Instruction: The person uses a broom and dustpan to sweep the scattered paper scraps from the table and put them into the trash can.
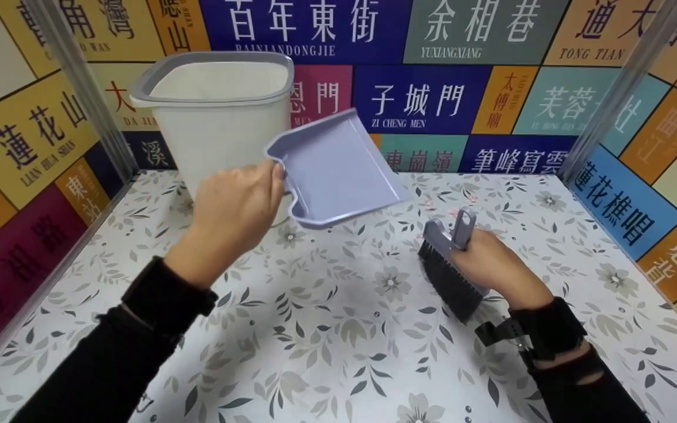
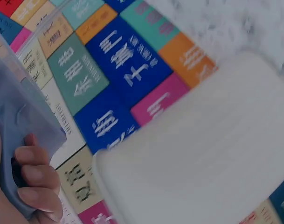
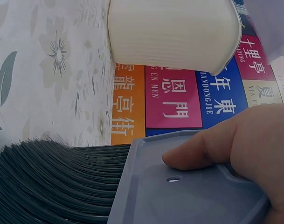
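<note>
My left hand (image 1: 238, 197) grips the handle of a grey-blue dustpan (image 1: 338, 167), holding it raised in front of the white bin (image 1: 227, 138). The pan's open edge points right, and its inner face shows bare. In the left wrist view, curled fingers (image 2: 37, 179) wrap round the dustpan handle (image 2: 9, 172). Over at the right, my right hand (image 1: 494, 261) grips a hand brush (image 1: 456, 264) with a grey body and dark bristles. Its bristles slant down close over the tabletop. The right wrist view shows the thumb (image 3: 193, 154) lying on the brush's grey back (image 3: 165, 196).
The grey-rimmed bin stands at the back left of the flower-patterned tabletop (image 1: 338, 352). Panels with colourful street-name signs (image 1: 421, 97) enclose the back and both sides. Faint pinkish bits (image 1: 426, 207) show near the back, beyond the brush.
</note>
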`<state>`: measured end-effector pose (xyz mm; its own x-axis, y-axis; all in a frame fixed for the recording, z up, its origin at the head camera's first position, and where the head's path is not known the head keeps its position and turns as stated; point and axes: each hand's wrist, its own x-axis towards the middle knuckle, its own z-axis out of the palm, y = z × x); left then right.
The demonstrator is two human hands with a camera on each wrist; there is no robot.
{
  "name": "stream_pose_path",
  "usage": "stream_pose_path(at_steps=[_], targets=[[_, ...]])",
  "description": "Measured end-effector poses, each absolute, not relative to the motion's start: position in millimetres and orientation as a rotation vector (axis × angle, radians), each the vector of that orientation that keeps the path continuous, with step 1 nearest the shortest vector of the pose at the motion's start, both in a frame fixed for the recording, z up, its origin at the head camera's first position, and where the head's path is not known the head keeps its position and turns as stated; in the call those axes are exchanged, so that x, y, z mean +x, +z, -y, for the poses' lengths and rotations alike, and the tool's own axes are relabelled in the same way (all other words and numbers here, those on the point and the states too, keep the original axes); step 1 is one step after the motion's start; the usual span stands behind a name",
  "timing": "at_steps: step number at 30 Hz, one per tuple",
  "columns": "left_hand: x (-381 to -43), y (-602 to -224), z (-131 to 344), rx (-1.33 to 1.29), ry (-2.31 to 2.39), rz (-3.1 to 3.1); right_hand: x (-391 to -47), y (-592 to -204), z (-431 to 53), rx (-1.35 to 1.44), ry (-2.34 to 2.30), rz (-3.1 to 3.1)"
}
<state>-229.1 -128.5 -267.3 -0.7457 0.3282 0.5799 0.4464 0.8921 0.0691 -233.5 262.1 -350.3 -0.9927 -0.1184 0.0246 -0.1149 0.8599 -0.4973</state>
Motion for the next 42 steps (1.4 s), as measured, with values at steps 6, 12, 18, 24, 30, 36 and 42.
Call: stream_pose_path(at_steps=[6,12,18,24,30,36,42], targets=[[-233.8,-320.3,122.2,-0.571,-0.233,2.513,-233.3,-351.1,-262.0,-0.218,-0.826,-3.01],[-238.5,-366.8,119.6,-0.588,-0.192,2.453,-234.1,-349.5,-261.9,-0.239,-0.834,-3.013],[-236.2,-391.2,117.4,-0.577,-0.377,2.546,-235.8,-348.6,-261.4,-0.238,-0.827,-3.0],[-236.4,-396.0,114.0,-0.588,-0.375,2.725,-236.0,-349.6,-260.1,-0.205,-0.827,-3.0],[-237.5,-405.9,105.1,-0.574,-0.213,2.639,-236.5,-350.1,-260.5,-0.212,-0.812,-3.016],[-235.1,-412.8,98.4,-0.57,-0.152,2.625,-235.7,-350.0,-261.5,-0.224,-0.82,-3.006],[-233.4,-416.2,97.4,-0.594,-0.069,2.716,-234.7,-350.6,-264.3,-0.198,-0.809,-2.991]])
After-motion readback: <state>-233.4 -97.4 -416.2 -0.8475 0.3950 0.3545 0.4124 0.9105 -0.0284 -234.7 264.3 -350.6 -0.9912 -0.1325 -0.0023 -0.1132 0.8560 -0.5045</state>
